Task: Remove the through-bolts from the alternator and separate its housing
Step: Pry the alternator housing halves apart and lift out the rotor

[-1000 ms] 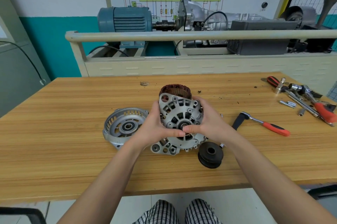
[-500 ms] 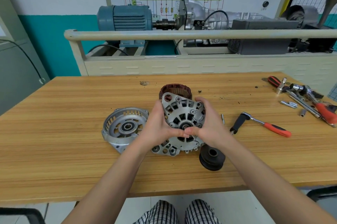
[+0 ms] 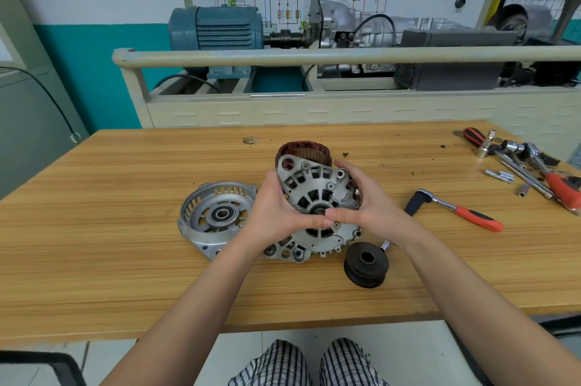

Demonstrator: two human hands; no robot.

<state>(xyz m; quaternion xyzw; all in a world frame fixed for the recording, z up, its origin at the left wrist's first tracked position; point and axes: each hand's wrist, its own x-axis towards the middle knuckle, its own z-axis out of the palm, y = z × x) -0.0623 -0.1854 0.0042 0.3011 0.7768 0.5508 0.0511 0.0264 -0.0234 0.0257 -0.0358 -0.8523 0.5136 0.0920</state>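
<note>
The silver alternator housing half [image 3: 317, 193], with its copper stator windings [image 3: 303, 153] showing at the top, stands tilted on the wooden table [image 3: 125, 259]. My left hand [image 3: 276, 212] grips its left side and my right hand [image 3: 367, 200] grips its right side. Both thumbs press at the central shaft bearing. The other housing half [image 3: 217, 215], with its own bearing, lies flat to the left. A black pulley [image 3: 366, 263] lies just below my right wrist. Several loose bolts [image 3: 500, 175] lie at the right.
A ratchet with a red handle [image 3: 456, 208] lies right of my right hand. More tools, among them a red-handled wrench [image 3: 559, 187] and a screwdriver [image 3: 474, 135], crowd the table's far right. A training rig with a blue motor [image 3: 220, 30] stands behind the table.
Both hands have lifted and tilted the housing half a little, up and to the right. The thumbs stay on the centre. The other parts have not moved.
</note>
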